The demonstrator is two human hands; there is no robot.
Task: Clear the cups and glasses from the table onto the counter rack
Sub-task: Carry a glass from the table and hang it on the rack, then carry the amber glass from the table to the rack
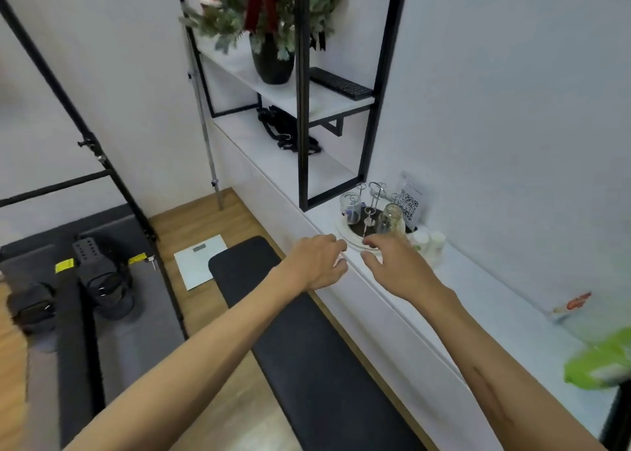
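both hands empty, fingers loose: left hand (317, 263), right hand (396, 266) at counter (478, 297) edge beside rack (372, 211).

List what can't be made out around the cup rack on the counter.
- Head view, left hand: curled fingertips face away, so any contact with the counter edge is hidden.
- Rack: near rim is covered by the right hand.
- QR sign: too small to read.
- Green packet: blurred and cut off by the right edge.

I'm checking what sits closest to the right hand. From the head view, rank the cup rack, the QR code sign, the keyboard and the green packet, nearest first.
1. Cup rack, on the counter just past the right hand.
2. QR code sign, behind the rack against the wall.
3. Green packet, far right on the counter.
4. Keyboard, up on the shelf.
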